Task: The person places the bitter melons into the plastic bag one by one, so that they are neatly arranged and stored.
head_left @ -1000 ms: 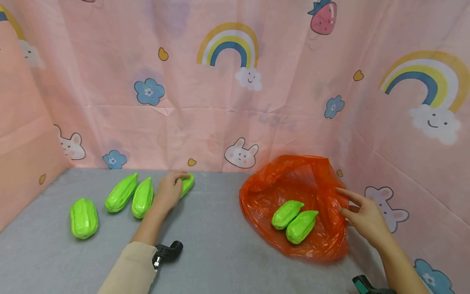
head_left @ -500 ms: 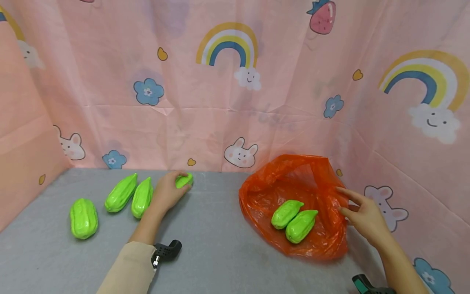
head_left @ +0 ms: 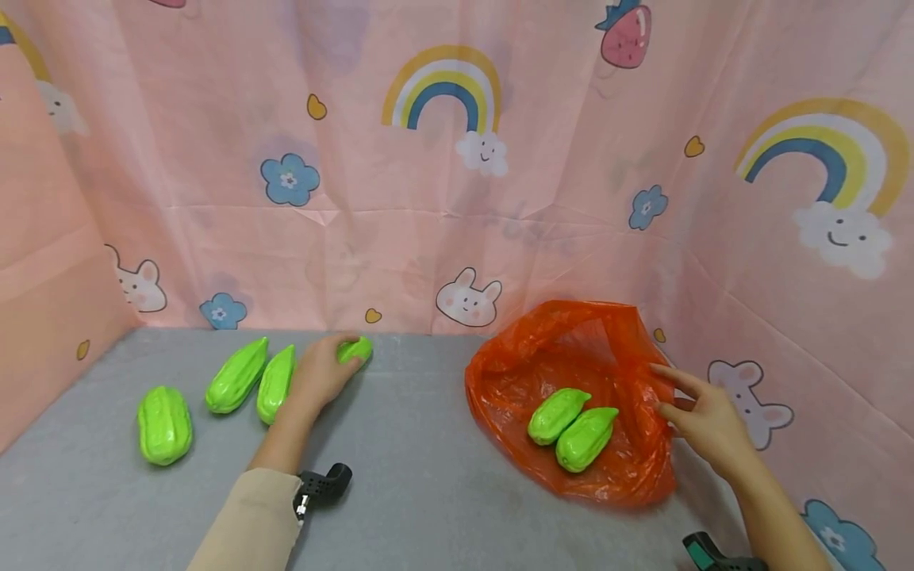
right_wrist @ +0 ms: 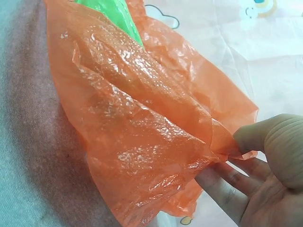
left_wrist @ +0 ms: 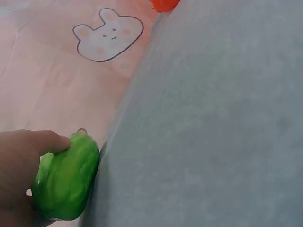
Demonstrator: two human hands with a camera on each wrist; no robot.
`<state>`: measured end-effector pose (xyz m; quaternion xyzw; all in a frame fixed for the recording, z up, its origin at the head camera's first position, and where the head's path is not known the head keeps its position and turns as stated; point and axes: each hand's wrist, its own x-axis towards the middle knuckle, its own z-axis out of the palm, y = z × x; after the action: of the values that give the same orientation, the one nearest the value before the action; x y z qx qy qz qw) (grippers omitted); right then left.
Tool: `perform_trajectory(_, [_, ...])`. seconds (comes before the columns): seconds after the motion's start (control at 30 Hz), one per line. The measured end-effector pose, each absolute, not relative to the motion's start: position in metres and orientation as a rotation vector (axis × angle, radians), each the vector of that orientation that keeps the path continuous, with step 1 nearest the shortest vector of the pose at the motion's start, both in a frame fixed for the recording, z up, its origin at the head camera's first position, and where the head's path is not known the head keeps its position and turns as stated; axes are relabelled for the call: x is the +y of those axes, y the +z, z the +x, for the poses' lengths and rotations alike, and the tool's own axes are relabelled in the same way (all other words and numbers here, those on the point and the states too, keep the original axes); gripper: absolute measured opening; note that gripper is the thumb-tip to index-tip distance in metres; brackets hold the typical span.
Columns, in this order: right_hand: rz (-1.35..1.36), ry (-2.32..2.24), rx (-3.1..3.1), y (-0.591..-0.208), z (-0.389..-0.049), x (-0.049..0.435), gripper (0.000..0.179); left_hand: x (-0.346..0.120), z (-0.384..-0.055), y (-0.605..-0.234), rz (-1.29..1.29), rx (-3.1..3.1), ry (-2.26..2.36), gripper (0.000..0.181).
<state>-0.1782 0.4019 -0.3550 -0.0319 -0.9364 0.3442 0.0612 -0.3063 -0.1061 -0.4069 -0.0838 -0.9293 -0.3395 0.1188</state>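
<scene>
My left hand (head_left: 320, 374) grips a bright green, ridged vegetable (head_left: 355, 350) near the back of the grey table. In the left wrist view, one digit lies over the top of this green vegetable (left_wrist: 68, 177) and the palm side covers its left part. At the right, my right hand (head_left: 710, 424) pinches the side edge of an orange-red plastic bag (head_left: 500, 396). The right wrist view shows the bag's film (right_wrist: 137, 118) gathered between thumb and fingers. Inside the wide bag mouth lie two similar green vegetables, one (head_left: 559, 416) beside the other (head_left: 587, 440).
Three more green vegetables lie on the left: a blunt one (head_left: 165, 426), a long one (head_left: 238, 376) and another (head_left: 276, 385) partly behind my left forearm. A pink printed cloth (head_left: 400, 254) hangs behind the grey tabletop (head_left: 428, 476) and along both sides.
My left fingers have shifted round the green vegetable, which now shows a shorter end and sits slightly further left. The right hand and the bag have barely moved.
</scene>
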Motion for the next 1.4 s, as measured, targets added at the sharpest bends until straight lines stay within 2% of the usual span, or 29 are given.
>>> perform_trajectory(0.33, [-0.089,1.024,-2.823,-0.355,-0.178,0.402,0.055,-0.106,-0.308,-0.407,-0.328,-2.66,-1.174,0.033])
perform_trajectory(0.83, [-0.069,1.094,-2.808,-0.352,-0.176,0.401,0.057,-0.092,-0.306,-0.402,-0.39,-2.612,-1.343,0.035])
perform_trajectory(1.23, [-0.068,1.105,-2.818,-0.352,-0.179,0.401,0.058,-0.081,-0.303,-0.404,-0.18,-2.563,-1.401,0.041])
perform_trajectory(1.4, [-0.092,1.093,-2.838,-0.353,-0.178,0.403,0.059,-0.077,-0.304,-0.412,-0.211,-2.63,-1.317,0.034])
